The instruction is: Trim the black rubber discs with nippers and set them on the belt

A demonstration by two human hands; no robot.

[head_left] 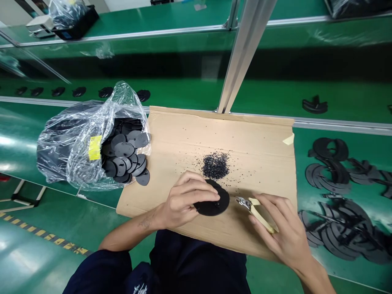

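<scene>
My left hand (pixel 186 199) grips a round black plastic disc (pixel 219 206) by its left side, fingers on top of it, above a sheet of cardboard (pixel 180 139). In my right hand (pixel 283 228) is a pair of side cutters (pixel 265 218) with pale yellow handles. Their metal jaws point left, a little apart from the disc's right edge. Just beyond the disc lies a heap of small black plastic clippings (pixel 216 165), with loose bits scattered around it.
At left, a clear plastic bag (pixel 82 151) with a yellow label spills several black discs (pixel 124 149). Black curved parts (pixel 346 228) are piled at right. A metal post (pixel 245 49) rises behind the cardboard. Several black parts (pixel 79 91) line the green surface beyond.
</scene>
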